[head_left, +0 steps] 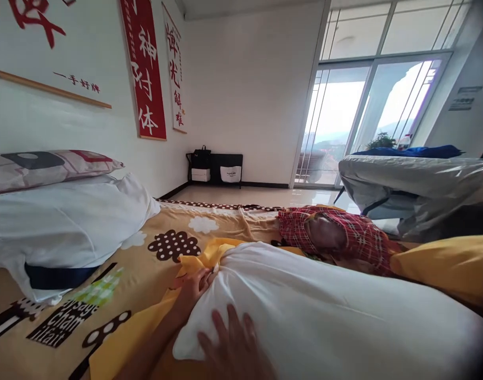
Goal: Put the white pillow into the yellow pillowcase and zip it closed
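Observation:
A long white pillow (305, 295) lies across the bed in front of me, reaching to the right edge. Yellow fabric, which looks like a pillowcase (213, 253), is bunched around the pillow's far left corner and also spreads under its near side. My left hand (197, 287) is closed on the gathered fabric at that corner, fingertips partly hidden in the folds. Flat on top of the pillow rests my right hand (233, 343), fingers spread and slightly blurred.
A white bundle (67, 227) with a patterned pillow (51, 169) on it sits at left. Red plaid cloth (340, 235) and a yellow pillow (451, 264) lie beyond the white one. A plastic-covered table (415, 174) stands near the sliding door (368, 116).

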A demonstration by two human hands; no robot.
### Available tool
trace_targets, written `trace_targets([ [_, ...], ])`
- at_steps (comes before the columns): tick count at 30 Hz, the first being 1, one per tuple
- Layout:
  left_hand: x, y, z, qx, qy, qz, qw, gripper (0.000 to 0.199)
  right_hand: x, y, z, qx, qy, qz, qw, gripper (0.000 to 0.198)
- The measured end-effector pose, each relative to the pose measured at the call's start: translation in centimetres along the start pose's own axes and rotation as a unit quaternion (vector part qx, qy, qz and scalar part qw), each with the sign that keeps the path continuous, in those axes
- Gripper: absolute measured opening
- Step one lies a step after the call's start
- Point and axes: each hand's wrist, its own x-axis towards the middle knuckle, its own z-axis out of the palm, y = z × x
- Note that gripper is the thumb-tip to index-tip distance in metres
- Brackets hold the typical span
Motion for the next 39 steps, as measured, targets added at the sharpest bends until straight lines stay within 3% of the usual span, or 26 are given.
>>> trace_targets([
  [2, -0.2, 0.5, -0.5, 0.029, -0.022, -0.006, 0.999, 0.042, -0.2, 0.3, -0.6, 0.0, -0.06, 0.0, 0.998, 0.038],
  [4, -0.4, 0.9, -1.1, 0.124, -0.04, -0.016, 0.991, 0.039, 0.4, 1.4, -0.6, 0.018, -0.097, 0.002, 0.995, 0.038],
  [8, -1.5, 1.7, -1.1, 0.295, -0.01, -0.063, 0.953, 0.041, 3.2, 5.3, -0.5, 0.115, -0.212, 0.012, 0.97, 0.038],
  [12, -3.3, 3.1, 0.3, 0.334, 0.066, -0.043, 0.939, 0.048, 6.8, 10.5, -0.9, 0.24, -0.352, 0.001, 0.904, 0.052],
  [15, -4.0, 4.6, 0.6, 0.319, 0.088, -0.046, 0.943, 0.049, 8.7, 13.6, -1.0, 0.304, -0.386, -0.005, 0.871, 0.063],
  [18, -3.5, 6.3, -0.3, 0.266, 0.074, -0.067, 0.959, 0.044, 9.9, 15.1, -0.6, 0.316, -0.404, -0.01, 0.858, 0.067],
  [21, -2.3, 7.5, -1.8, 0.2, 0.024, -0.104, 0.974, 0.03, 10.5, 15.1, 0.3, 0.292, -0.431, -0.046, 0.853, 0.062],
  [25, -0.9, 8.3, -2.8, 0.202, -0.015, -0.102, 0.974, 0.023, 10.1, 13.2, 1.4, 0.247, -0.45, -0.114, 0.851, 0.032],
  [32, -1.4, 10.2, -0.6, 0.265, -0.066, -0.079, 0.959, 0.017, 7.1, 8.7, 2.2, 0.238, -0.469, -0.145, 0.838, 0.014],
  [36, -2.6, 10.0, 0.1, 0.332, -0.051, -0.003, 0.942, 0.022, 7.2, 9.1, 2.2, 0.251, -0.462, -0.142, 0.839, 0.014],
  [39, -3.5, 8.7, -0.2, 0.365, -0.045, 0.074, 0.927, 0.025, 6.5, 9.5, 1.3, 0.265, -0.393, -0.117, 0.873, 0.018],
])
